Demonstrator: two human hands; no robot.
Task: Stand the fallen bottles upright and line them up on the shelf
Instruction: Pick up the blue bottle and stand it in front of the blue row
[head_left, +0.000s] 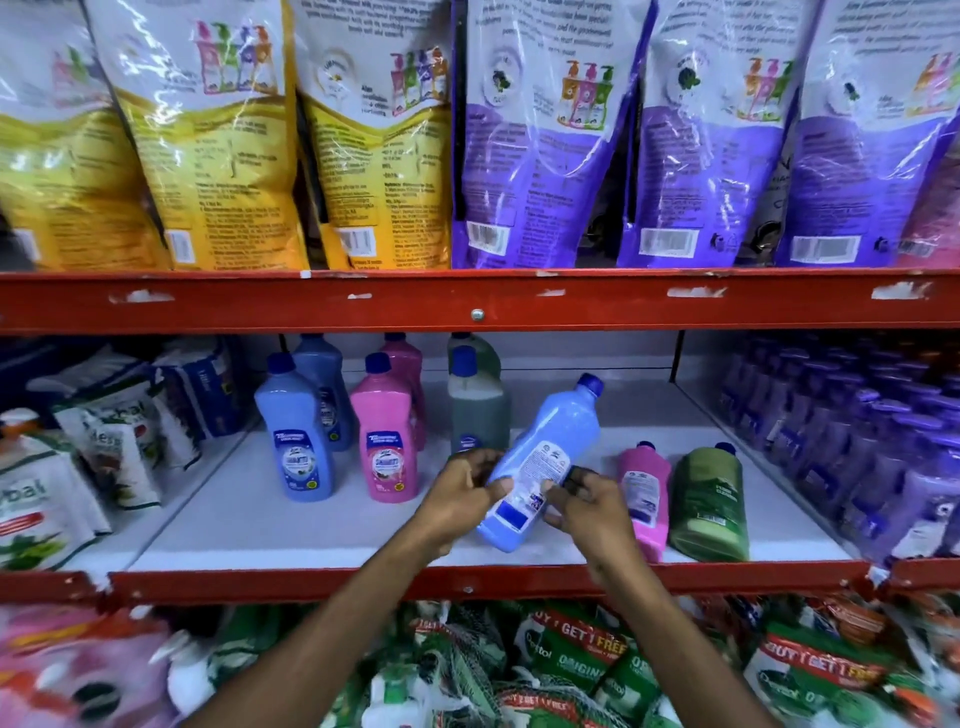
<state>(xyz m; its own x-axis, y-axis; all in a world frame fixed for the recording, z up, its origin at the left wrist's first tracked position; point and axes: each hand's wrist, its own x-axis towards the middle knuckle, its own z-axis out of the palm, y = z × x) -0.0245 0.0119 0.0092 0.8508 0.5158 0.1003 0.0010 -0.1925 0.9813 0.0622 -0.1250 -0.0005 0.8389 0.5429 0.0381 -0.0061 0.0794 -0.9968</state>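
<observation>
A: We're in a shop aisle, facing a red-framed shelf (311, 525) with a white deck. Big refill pouches (540, 135) stand on the tier above, and green netted packs (571, 670) fill the tier below.

B: How far along does the tidying look?

A: Roughly halfway, I'd judge. Going left to right: sachet packs (104, 447) crowd the far left. Then an upright blue bottle (301, 441) with another blue one behind it, an upright pink bottle (384, 441) with a pink one behind, and a dark green bottle (475, 410) standing with one more behind. Those three columns already read as a line.

B: And what remains?

A: The tilted blue bottle (540, 462), which is being handled now. To its right, a fallen pink bottle (644, 493) and a fallen green bottle (709, 504) lie on their sides, bases toward the front edge, caps pointing back. Rows of purple bottles (857, 441) at the far right stand undisturbed.

B: Where is that blue one relative to the hands?

A: Between them. The left hand (462, 493) wraps its lower left side, thumb across the back label. The right hand (587, 504) closes on the lower right edge. Both hands are holding it near the base. The cap leans up and to the right, and the base sits low near the shelf's front; whether it touches the deck I can't tell.

B: So the next need?

A: Probably tipping it vertical and setting it beside the green column.
</observation>
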